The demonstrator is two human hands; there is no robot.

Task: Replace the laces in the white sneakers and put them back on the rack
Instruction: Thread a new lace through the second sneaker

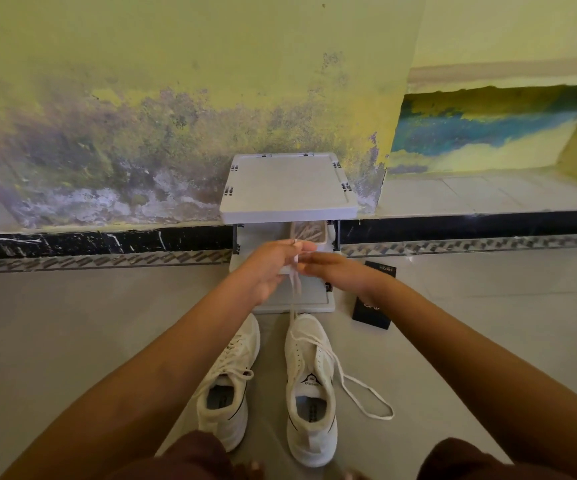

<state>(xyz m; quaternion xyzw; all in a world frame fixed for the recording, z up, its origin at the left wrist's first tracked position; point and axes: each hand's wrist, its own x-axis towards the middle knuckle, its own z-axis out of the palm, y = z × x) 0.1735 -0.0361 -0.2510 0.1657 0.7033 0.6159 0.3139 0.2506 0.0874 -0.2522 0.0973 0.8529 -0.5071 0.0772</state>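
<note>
Head view: left sneaker (228, 386) and right sneaker (309, 375), white, side by side on the near floor (72, 323), before the grey rack (287, 188). Left grip (269, 268) closed, pinching the lace (295, 282) that rises from the right sneaker. Right grip (335, 271) meets the same lace; its hold cannot be told.

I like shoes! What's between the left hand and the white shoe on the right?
A white lace runs from the left hand down to the right sneaker; the head view shows it.
</note>
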